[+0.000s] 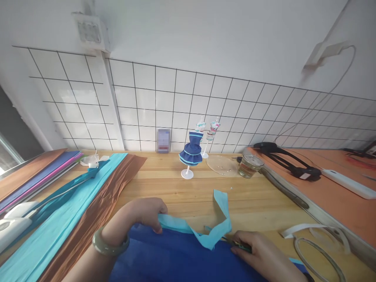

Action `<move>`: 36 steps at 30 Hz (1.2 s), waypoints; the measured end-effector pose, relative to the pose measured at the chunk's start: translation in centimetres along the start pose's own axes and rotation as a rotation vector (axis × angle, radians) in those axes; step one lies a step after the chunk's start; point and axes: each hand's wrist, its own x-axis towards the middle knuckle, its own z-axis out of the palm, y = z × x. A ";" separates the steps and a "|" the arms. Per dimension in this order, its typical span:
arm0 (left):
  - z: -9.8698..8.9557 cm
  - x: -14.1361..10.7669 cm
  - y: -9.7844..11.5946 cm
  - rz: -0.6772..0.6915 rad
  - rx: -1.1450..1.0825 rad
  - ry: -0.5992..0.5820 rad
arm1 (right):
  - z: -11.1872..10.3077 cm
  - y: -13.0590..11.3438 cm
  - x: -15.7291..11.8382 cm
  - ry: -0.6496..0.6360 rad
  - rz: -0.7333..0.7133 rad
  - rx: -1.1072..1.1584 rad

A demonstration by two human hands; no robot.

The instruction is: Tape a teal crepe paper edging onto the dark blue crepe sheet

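Note:
My left hand (149,213), a jade-coloured bangle on its wrist, pinches the end of a light blue strip (219,231) at the far edge of a dark blue sheet (176,254). From there the strip runs right along that edge, then folds and rises to a free end. At the strip's right side, my right hand (252,246) is closed round what looks like a pair of scissors (245,246). Their blades point left and are mostly hidden by the strip. Much of the blue sheet lies below the view.
A small dress stand (190,152) in blue ruffles stands ahead, two floral ones behind it. Right of these are a clear round plate (222,165) and a glass jar (249,166). Coloured sheets (58,211) lie left, with a white power strip (14,225). White ribbon (317,231) lies right.

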 end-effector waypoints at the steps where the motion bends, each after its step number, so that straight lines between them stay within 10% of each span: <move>1: -0.1 -0.1 0.1 -0.013 0.003 -0.004 | -0.3 0.2 0.1 -0.009 -0.010 0.008; 12: 0.0 0.0 -0.2 -0.050 0.012 0.064 | -4.4 2.3 0.8 0.132 -0.076 0.113; 22: 0.1 0.1 -0.6 -0.051 -0.006 0.181 | 0.4 -5.8 3.3 0.010 -0.219 0.003; 36: -1.8 -1.7 -5.8 -0.054 -0.247 0.300 | 0.3 -2.9 7.3 0.043 -0.097 0.100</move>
